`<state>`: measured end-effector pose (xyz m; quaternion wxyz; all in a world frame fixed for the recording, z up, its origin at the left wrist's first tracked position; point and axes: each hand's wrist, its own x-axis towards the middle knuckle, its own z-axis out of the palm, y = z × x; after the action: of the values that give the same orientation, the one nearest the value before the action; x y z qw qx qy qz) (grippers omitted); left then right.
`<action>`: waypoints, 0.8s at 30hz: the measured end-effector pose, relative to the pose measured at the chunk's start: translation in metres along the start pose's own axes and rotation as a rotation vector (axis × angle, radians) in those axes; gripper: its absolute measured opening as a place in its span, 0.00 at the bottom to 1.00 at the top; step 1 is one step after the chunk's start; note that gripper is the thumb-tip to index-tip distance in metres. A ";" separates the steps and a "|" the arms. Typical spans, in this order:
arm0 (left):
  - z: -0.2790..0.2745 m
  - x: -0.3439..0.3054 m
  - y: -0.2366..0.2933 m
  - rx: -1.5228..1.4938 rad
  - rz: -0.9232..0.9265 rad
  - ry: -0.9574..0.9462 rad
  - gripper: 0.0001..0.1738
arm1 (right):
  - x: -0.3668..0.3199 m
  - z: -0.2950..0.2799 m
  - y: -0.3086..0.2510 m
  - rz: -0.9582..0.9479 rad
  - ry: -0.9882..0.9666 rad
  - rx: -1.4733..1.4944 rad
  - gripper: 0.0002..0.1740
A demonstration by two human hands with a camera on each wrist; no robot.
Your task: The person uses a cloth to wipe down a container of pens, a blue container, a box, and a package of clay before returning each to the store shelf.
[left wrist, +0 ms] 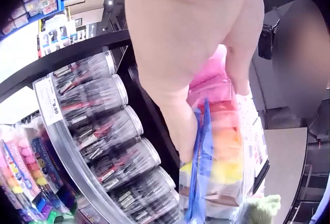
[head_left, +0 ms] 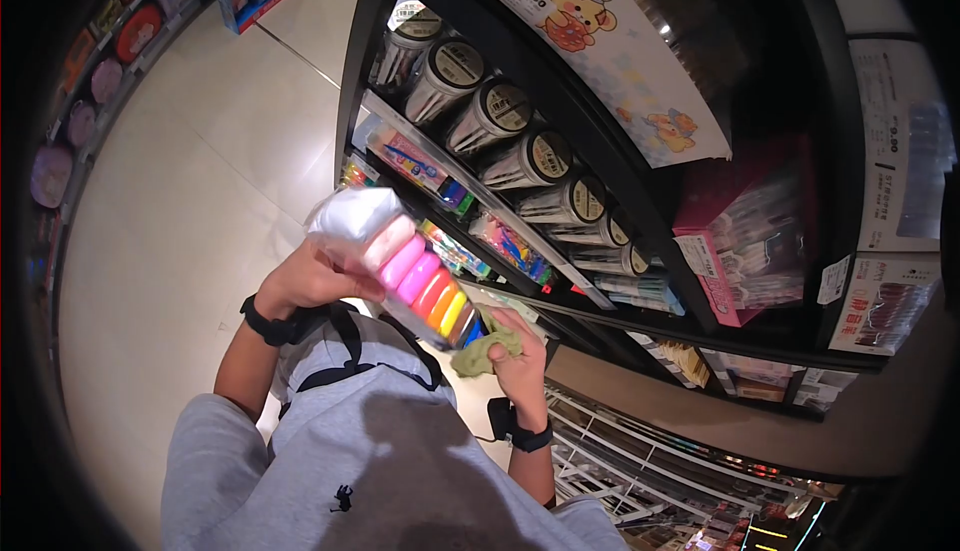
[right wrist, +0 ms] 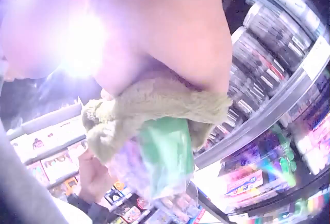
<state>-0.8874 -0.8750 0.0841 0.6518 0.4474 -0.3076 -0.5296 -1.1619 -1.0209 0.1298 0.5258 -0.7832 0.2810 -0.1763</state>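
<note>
In the head view my left hand (head_left: 308, 277) grips a clear plastic pack of colourful modelling clay (head_left: 432, 293), holding it tilted in front of my body. Pink, orange, yellow and brown blocks show in a row through its side. A blue strip (left wrist: 202, 167) runs along the pack in the left wrist view. My right hand (head_left: 524, 359) pinches a fuzzy green cloth (head_left: 484, 353) against the lower end of the pack. From the right wrist, the cloth (right wrist: 154, 103) lies bunched under the fingers, over a green part of the pack (right wrist: 167, 144).
A black store shelf (head_left: 640, 221) stands close ahead. Clear lidded tubs of pens (head_left: 495, 116) line one tier, with bagged stationery (head_left: 510, 241) below. A pink box (head_left: 740, 231) sits to the right. Tiled floor (head_left: 190, 181) and another shelf (head_left: 80, 101) lie to the left.
</note>
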 end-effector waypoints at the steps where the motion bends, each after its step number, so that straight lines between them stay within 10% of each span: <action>1: 0.001 0.003 -0.004 0.022 0.051 -0.081 0.40 | 0.003 -0.005 -0.004 0.068 -0.074 0.089 0.38; 4: 0.020 0.012 0.010 0.184 0.189 -0.190 0.36 | 0.011 -0.005 -0.019 0.138 -0.193 0.165 0.42; 6: 0.039 0.012 0.011 -0.434 -0.059 -0.137 0.35 | 0.016 0.000 -0.026 0.100 -0.247 0.130 0.45; 7: 0.044 0.021 0.018 -0.237 0.197 -0.220 0.33 | 0.018 0.001 -0.023 0.091 -0.272 0.083 0.51; 17: 0.016 0.017 0.038 -0.197 0.299 -0.359 0.33 | 0.030 0.030 -0.030 0.199 -0.457 0.308 0.59; 24: 0.010 0.004 0.032 0.005 -0.109 -0.224 0.62 | 0.024 0.035 -0.018 0.154 -0.252 0.196 0.48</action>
<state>-0.8818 -0.8798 0.1169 0.5825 0.4030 -0.3551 -0.6101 -1.1188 -1.0054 0.1327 0.6425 -0.7204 0.2535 -0.0624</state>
